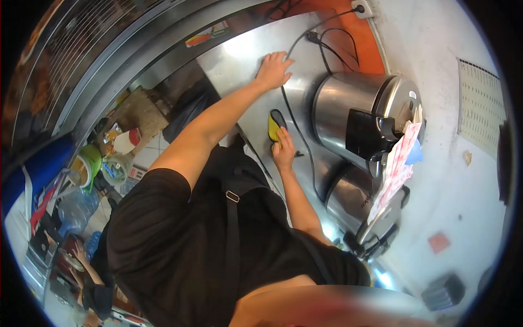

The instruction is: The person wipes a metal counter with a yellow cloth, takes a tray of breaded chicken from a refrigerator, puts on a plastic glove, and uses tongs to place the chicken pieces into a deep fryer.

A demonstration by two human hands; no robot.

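My left hand point(273, 72) lies palm down over the stainless steel tabletop point(253, 45), fingers apart. A black power cord point(301, 137) passes beneath its fingers and thumb; I cannot tell whether the hand presses on it. Nearer to me, my right hand point(283, 152) grips the near end of a yellow and dark pad point(274, 124), which looks like a sponge and lies against the steel. Right of both hands stands a large stainless steel rice cooker point(347, 108) with a black front part. A second steel cooker point(347, 196) is closer to my right shoulder.
Papers with red markings point(395, 171) lean across the cookers. A wall socket point(363, 9) holds a plug; a loose plug point(314, 37) lies on the table. At lower left, another person's hands point(79, 255) are near a plate. Water jugs point(79, 208) and a green bucket point(90, 159) stand behind.
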